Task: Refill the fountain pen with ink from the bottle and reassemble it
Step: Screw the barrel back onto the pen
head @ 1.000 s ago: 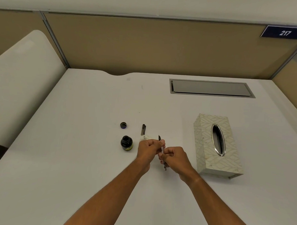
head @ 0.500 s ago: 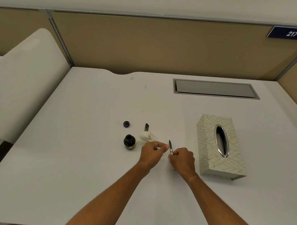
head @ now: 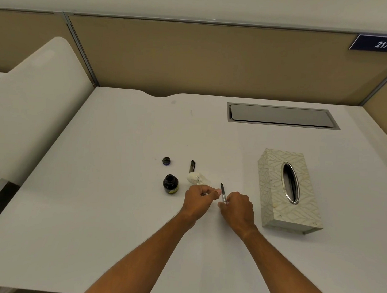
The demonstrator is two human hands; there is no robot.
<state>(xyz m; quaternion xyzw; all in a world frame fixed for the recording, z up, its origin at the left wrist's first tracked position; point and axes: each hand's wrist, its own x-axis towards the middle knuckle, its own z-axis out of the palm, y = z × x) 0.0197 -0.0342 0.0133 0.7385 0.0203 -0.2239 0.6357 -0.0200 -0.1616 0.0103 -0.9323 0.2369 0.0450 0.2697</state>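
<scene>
Right hand (head: 237, 208) gripping pen (head: 223, 192), nib toward 12; left hand (head: 200, 200) loosely curled, empty, tissue (head: 197, 178) at its 12.

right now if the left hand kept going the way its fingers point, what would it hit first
Probably the pen section held nib-up in the right hand. The left hand has its pinched fingertips pointing right, close beside the section, though the single view leaves the depth between them unclear.

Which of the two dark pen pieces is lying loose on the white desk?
The short dark pen cap, flat on the white desk just beyond the crumpled white tissue. The other, the slim black pen section, is held nib-up in the right hand.
</scene>
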